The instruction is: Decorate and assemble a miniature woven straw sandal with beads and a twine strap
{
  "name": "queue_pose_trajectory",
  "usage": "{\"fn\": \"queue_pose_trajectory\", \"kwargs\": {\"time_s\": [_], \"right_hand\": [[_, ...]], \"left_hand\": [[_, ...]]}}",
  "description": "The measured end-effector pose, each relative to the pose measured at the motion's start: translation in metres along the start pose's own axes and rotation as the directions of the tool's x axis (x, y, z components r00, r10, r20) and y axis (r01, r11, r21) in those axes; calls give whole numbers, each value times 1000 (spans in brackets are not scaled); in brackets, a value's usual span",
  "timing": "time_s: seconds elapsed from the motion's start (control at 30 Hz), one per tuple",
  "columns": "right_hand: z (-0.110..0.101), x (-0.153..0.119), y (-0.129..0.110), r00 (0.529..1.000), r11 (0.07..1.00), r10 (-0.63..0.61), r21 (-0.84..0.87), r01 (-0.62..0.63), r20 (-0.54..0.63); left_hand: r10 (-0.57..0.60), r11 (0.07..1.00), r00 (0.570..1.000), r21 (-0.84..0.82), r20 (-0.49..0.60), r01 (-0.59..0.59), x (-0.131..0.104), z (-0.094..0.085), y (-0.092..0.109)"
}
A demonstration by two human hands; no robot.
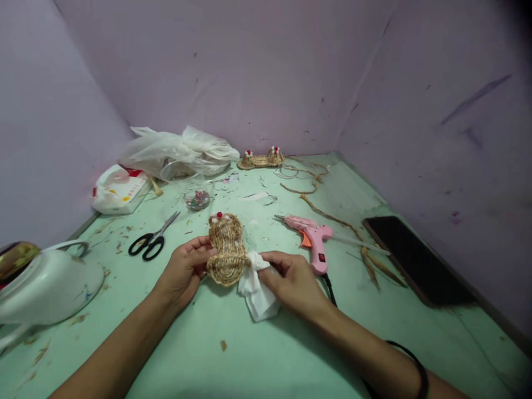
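My left hand (185, 269) grips the left edge of a small woven straw piece (226, 244), shaped like a slipper sole with a strap across its lower part. A red bead and white beads sit at its top end. My right hand (286, 277) pinches a crumpled white tissue (260, 293) against the piece's lower right side. Right of the piece lies a pink glue gun (311, 235) with its nozzle pointing left. Black-handled scissors (153, 238) rest to the left of my left hand.
A dark phone (415, 257) lies at the right. Behind are a beaded woven piece (261, 160), loose straw cord (328, 213), a dish of beads (198, 200), a plastic bag (178, 152) and a white box (120, 191). A white pot (54, 285) stands at the left.
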State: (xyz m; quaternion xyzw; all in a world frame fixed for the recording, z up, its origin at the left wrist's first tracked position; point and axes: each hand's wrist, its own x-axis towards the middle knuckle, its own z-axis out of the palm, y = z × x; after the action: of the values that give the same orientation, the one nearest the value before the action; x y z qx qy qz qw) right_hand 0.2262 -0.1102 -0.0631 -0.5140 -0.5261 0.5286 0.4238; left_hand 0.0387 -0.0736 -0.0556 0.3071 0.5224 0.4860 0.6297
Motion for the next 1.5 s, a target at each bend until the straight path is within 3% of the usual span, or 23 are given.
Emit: {"fn": "queue_pose_trajectory", "kwargs": {"time_s": [0.1,0.2,0.4,0.53,0.7,1.0,1.07,1.27,1.4,1.5], "right_hand": [[2,-1,1,999,999,-34,-6,34,2],[2,-1,3,994,996,-86,-17,85,-62],[5,0,4,985,992,-92,68,103,-146],[7,0,2,981,995,-82,48,92,-178],[6,-1,1,983,989,-144,-1,145,-111],[5,-5,2,956,961,-269,-95,259,-115],[4,-4,0,967,973,-227,-59,221,-118],[3,0,-2,997,983,65,175,-56,-48],[5,1,1,993,972,104,214,-92,-46],[7,0,2,994,979,67,199,-50,-84]], "left_hand": [[24,1000,1000,8,7,-24,-5,5,-2],[22,1000,996,-9,92,-22,-10,9,-1],[-139,987,964,-49,228,154,-11,7,1],[-170,983,961,-36,219,182,-11,8,-1],[-148,988,967,-15,206,154,-16,14,-2],[-108,994,987,-4,121,109,-23,21,-3],[-96,995,988,7,122,96,-22,20,-3],[-75,997,985,2,157,76,-21,19,-3],[-60,998,989,12,137,59,-22,22,-6],[-48,999,990,24,133,46,-23,22,-9]]}}
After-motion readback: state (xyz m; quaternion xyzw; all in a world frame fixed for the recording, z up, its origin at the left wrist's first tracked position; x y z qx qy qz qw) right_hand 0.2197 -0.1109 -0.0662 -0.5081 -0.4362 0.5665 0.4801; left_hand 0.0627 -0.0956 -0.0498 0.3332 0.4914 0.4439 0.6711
